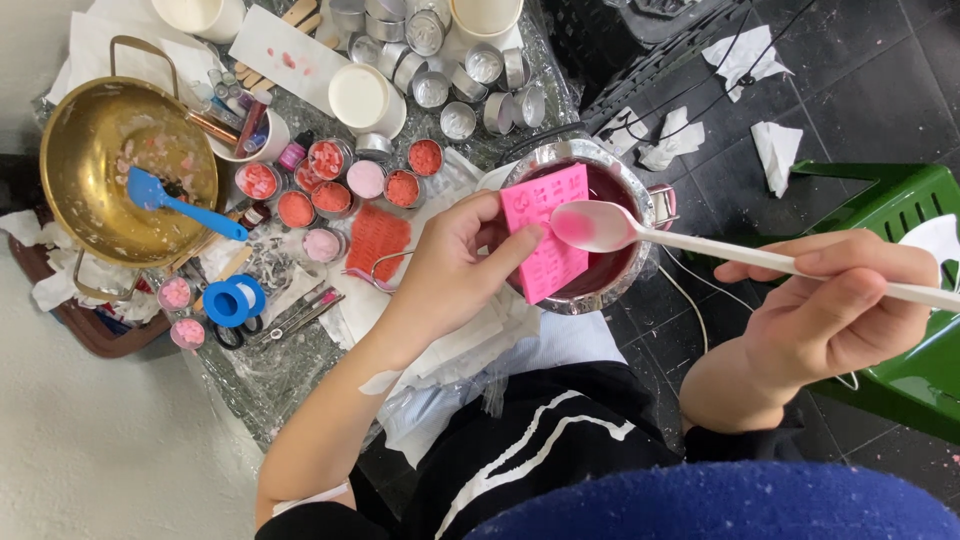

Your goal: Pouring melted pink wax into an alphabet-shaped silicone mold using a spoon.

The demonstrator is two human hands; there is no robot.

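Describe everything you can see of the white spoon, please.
The white spoon looks like plastic, with a long thin handle and an oval bowl. The bowl carries pink liquid and hovers over the metal pot of dark red liquid, at the edge of the pink mould. The right hand pinches its handle; it lies nearly level.

Dark tile floor (860,90); green plastic chair (900,200) nr right.

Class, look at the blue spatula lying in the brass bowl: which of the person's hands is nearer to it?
Left. The left hand, holding a pink mould, is closer to the blue spatula; the right hand, gripping the white spoon, is farther away.
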